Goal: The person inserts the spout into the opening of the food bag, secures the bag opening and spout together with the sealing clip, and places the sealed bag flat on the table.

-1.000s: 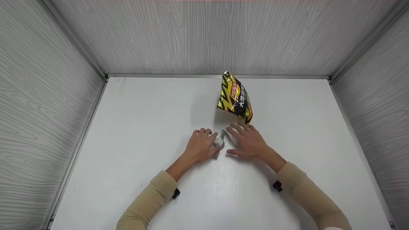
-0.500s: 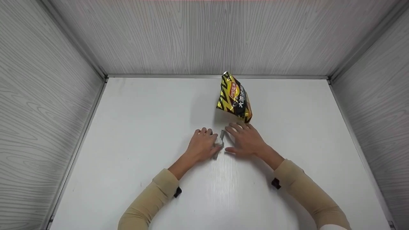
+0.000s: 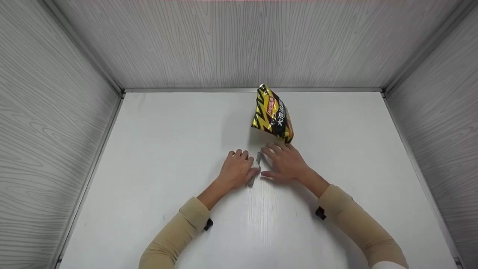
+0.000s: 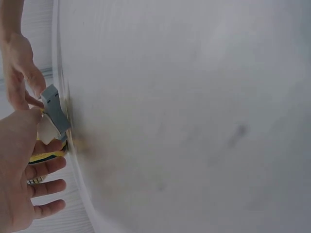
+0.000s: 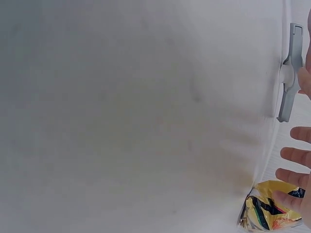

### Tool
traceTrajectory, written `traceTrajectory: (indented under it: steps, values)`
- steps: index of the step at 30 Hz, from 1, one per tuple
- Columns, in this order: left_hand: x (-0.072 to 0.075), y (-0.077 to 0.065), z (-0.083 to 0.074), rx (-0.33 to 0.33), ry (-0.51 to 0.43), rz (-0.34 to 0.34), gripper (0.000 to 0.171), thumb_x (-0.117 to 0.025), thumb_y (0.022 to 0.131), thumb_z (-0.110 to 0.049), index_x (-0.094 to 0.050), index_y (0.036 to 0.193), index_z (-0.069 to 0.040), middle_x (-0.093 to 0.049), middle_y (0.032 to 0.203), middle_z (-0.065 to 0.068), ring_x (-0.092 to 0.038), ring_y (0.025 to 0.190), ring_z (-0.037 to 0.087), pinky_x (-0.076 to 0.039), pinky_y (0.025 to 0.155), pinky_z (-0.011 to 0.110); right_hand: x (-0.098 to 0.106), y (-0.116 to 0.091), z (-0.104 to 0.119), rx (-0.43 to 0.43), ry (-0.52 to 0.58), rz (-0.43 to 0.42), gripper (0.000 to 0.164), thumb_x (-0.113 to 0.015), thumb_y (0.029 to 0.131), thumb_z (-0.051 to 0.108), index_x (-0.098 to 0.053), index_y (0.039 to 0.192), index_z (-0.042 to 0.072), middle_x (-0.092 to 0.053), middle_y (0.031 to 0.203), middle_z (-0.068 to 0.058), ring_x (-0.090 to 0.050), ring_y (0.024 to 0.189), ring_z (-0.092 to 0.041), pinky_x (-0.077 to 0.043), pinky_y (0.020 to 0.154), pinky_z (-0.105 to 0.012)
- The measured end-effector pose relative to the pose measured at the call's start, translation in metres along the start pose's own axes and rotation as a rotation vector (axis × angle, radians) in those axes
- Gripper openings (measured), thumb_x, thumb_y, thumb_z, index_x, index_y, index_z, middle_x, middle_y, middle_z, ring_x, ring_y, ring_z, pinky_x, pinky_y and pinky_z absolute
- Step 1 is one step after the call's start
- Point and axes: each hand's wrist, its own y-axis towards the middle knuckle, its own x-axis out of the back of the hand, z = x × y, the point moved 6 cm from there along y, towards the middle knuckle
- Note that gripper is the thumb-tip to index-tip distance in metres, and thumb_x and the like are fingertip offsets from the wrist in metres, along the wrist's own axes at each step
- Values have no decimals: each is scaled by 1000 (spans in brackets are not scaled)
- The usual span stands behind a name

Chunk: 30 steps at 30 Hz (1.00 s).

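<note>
My left hand [image 3: 235,170] pinches a grey bag sealing clip with a white cap [image 4: 47,129] between thumb and index finger. The long clip [image 3: 258,157] lies at a slant, partly hidden by that hand in the head view. In the left wrist view the other left fingers [image 4: 46,188] stretch out below it. Just right of the clip, my right hand [image 3: 286,162] rests low over the table with fingers spread and relaxed, holding nothing. Beyond its fingertips stands a yellow and black chip bag [image 3: 274,115], leaning. The right wrist view shows the grey clip [image 5: 291,73] and bag [image 5: 272,208] near the right fingers.
Both hands work over a white table [image 3: 168,130]. Grey wood-grain panels enclose it, with a back wall [image 3: 239,45], a left wall [image 3: 48,134] and a right wall [image 3: 440,93]. Metal strips run along the table's edges.
My right hand has drifted slightly left toward the clip. My left hand has shifted a little right and covers more of the white cap. The chip bag stays in place.
</note>
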Motion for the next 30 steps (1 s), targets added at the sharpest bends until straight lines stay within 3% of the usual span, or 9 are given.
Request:
traceTrajectory:
  steps: [16, 30]
  values:
    - [1, -1, 2, -14, 2, -28, 51, -44, 109, -56, -69, 117, -12, -69, 118, 10, -65, 115, 30, -53, 100, 48, 1, 4, 0, 17, -11, 11, 90, -54, 93, 78, -46, 159, 17, -52, 161, -12, -47, 152, -37, -41, 123, -55]
    - [3, -6, 2, -35, 10, -71, 41, -53, 106, -55, -70, 111, -18, -69, 110, 8, -67, 108, 29, -56, 95, 47, 4, 3, -2, 26, -1, -28, 85, -59, 92, 76, -52, 155, 19, -62, 150, -13, -56, 143, -38, -48, 117, -53]
